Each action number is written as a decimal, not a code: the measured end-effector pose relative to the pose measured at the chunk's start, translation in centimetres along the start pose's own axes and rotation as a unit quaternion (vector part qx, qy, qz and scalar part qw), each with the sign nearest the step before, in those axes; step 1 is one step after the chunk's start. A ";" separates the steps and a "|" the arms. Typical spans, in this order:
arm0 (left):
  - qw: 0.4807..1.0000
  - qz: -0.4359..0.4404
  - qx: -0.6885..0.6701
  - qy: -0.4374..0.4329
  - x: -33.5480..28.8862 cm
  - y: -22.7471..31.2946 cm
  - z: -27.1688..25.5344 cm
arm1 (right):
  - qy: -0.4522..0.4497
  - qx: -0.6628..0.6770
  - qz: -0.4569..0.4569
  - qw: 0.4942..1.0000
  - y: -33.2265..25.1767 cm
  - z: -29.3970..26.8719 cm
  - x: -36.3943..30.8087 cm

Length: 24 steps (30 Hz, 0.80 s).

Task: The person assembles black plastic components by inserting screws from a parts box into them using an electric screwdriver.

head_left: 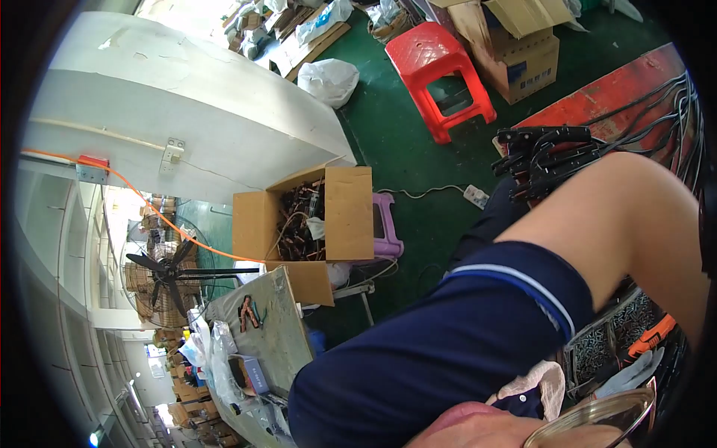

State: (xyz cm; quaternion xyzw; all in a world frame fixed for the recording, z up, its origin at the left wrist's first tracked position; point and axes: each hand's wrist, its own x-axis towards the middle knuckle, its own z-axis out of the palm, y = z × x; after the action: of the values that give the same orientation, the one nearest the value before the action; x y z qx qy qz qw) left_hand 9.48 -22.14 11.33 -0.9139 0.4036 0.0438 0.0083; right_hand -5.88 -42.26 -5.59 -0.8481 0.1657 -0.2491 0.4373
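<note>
Neither hand shows as a hand. A bare arm point(627, 224) in a short navy sleeve with a white stripe point(463, 343) fills the lower right and runs out past the right edge. At the bottom edge, a round shiny metal rim point(597, 420) lies against a blurred skin-coloured patch point(478, 431); I cannot tell what that patch is. A bundle of black clamps with cables point(541, 157) lies just beyond the arm on a red surface point(620, 89).
An open cardboard box point(347, 213) of wired clips stands on the green floor by a small purple stool point(386, 224). Farther off are a red plastic stool point(441, 67), cardboard boxes point(523, 52) and a white bag point(330, 81). A fan point(168, 272) and a cluttered bench point(261, 336) are at left.
</note>
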 end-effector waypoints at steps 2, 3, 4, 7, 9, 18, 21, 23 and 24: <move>1.000 -0.010 0.026 0.006 -1.1 -0.7 0.1 | 0.003 0.017 -0.006 1.000 0.8 -0.2 0.4; 0.999 -0.016 0.041 0.010 -1.7 -1.2 -0.1 | 0.005 0.029 -0.010 1.000 0.9 -0.3 0.5; 0.998 -0.022 0.057 0.014 -2.2 -1.7 -0.3 | 0.007 0.026 0.000 1.000 0.6 -0.2 0.8; 0.994 -0.038 0.105 0.021 -4.3 -3.0 -1.0 | 0.006 0.030 -0.087 0.996 1.3 -0.4 0.8; 0.990 -0.047 0.132 0.026 -6.0 -4.3 -1.2 | 0.024 0.021 -0.001 0.999 1.4 -0.5 0.3; 0.972 0.003 0.182 0.152 -10.4 -7.5 -2.2 | 0.050 -0.012 0.023 0.998 1.9 -1.2 -0.5; 0.960 0.041 0.153 0.232 -9.3 -7.5 -2.0 | 0.028 -0.050 -0.032 0.998 0.7 -0.7 -0.1; 0.948 0.065 0.135 0.281 -8.5 -8.1 -1.5 | 0.040 -0.006 -0.017 0.999 -0.4 0.2 -0.5; 0.942 0.074 0.126 0.303 -8.0 -8.7 -1.2 | 0.034 -0.022 -0.011 0.999 -0.8 0.0 -0.5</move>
State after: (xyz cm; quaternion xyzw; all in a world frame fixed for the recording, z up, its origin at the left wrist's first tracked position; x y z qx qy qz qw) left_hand 10.61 -10.40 13.05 -0.8428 0.4559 -0.2860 -0.0025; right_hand -6.26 -41.53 -5.04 -0.8505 0.1763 -0.2788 0.4098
